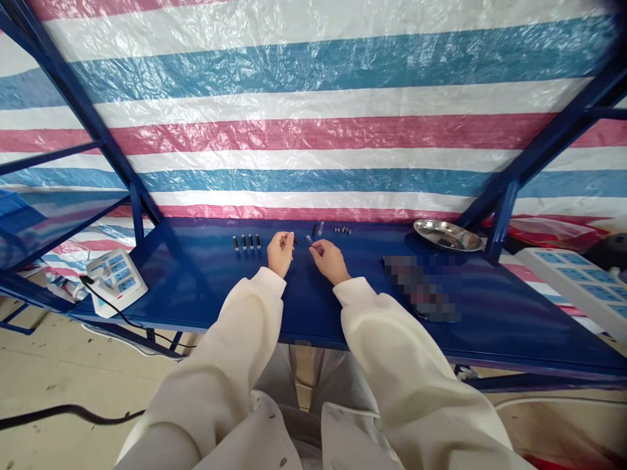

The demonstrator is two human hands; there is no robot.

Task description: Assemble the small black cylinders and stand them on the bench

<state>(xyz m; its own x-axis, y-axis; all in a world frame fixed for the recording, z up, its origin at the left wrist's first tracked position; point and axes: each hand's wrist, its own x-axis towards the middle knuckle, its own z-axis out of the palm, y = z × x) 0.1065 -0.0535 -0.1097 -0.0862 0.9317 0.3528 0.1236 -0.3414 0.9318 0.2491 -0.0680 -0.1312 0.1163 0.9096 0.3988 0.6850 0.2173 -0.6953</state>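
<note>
Blue-painted metal shelf (206, 294), seen from above, backed by striped tarpaulin (313, 137) in white, blue and pink.

- Left hand (280, 252): cream sleeve, fingers curled in narrow, thumb against fingertips; contents too small to make out.
- Right hand (329, 260): cream sleeve, fingers drawn together, pinching a small pale piece (309, 239) at the tips, just above the shelf and between the two hands.
- Four dark cylinders (246, 243): upright in a short row on the shelf, just left of the left hand, not touching it.
- Two small loose pieces (318, 228): on the shelf just beyond the right hand.
- Cluster of tiny dark parts (342, 230): further right, near the back edge.
- Steel dish (447, 235): round and shallow, well right of both hands, beside the frame upright.
- White power strip (116, 279): left end of the shelf, black cable trailing to the floor.
</note>
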